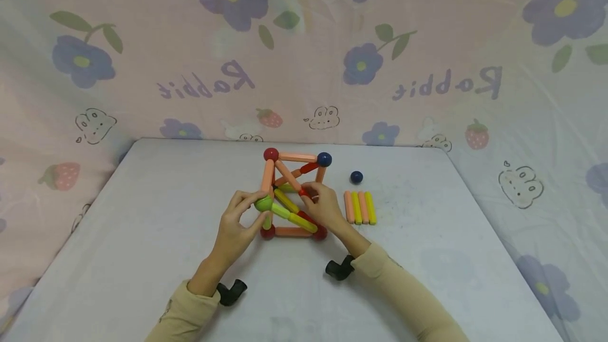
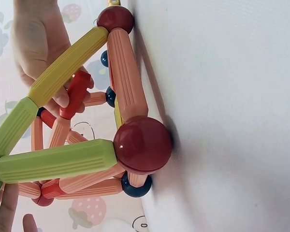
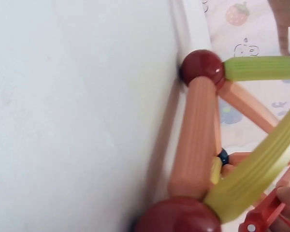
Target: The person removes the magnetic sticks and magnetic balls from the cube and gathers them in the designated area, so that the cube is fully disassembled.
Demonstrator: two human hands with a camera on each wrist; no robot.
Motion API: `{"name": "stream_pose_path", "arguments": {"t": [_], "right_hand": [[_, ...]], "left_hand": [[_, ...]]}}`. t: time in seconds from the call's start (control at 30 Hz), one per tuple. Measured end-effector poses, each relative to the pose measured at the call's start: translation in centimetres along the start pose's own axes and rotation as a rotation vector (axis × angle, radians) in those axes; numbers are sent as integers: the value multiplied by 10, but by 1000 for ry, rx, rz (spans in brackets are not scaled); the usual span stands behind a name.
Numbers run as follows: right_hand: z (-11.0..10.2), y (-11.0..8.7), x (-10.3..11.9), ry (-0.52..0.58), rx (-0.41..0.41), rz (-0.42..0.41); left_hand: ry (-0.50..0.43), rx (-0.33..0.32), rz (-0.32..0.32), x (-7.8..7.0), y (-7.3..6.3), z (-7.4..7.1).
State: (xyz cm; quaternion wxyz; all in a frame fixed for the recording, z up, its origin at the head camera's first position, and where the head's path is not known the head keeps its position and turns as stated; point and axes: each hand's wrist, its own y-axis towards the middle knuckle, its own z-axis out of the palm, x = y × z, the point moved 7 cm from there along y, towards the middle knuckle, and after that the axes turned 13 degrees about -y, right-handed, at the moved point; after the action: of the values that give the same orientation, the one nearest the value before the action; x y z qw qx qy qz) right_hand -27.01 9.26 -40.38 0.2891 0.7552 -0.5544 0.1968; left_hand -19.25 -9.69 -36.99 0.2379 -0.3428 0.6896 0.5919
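A frame of magnetic sticks and balls stands on the table. My left hand (image 1: 234, 226) pinches the green ball (image 1: 263, 204) at its upper front left corner. From that ball a light green stick (image 2: 55, 162) runs down to a dark red ball (image 2: 142, 145), and a green and yellow diagonal (image 1: 294, 219) slopes to the front right ball (image 1: 320, 233). Inside the frame, my right hand (image 1: 326, 206) grips a red stick (image 2: 77, 94) between thumb and fingers. This red stick joins an orange stick (image 1: 287, 174) that reaches the back left red ball (image 1: 271, 154).
Right of the frame lie several loose orange and yellow sticks (image 1: 360, 208) in a row, with a loose dark blue ball (image 1: 356, 177) behind them. A patterned cloth (image 1: 304, 62) hangs behind the white table (image 1: 142, 199). Black wrist mounts (image 1: 231, 293) sit by both sleeves.
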Motion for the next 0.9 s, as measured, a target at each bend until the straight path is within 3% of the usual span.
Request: {"name": "stream_pose_path", "arguments": {"t": [0.33, 0.9], "right_hand": [[-3, -7, -4, 20, 56, 41], [-24, -42, -42, 50, 202, 161]], "left_hand": [[-7, 6, 10, 1, -1, 0], [-20, 6, 12, 2, 0, -1]]}}
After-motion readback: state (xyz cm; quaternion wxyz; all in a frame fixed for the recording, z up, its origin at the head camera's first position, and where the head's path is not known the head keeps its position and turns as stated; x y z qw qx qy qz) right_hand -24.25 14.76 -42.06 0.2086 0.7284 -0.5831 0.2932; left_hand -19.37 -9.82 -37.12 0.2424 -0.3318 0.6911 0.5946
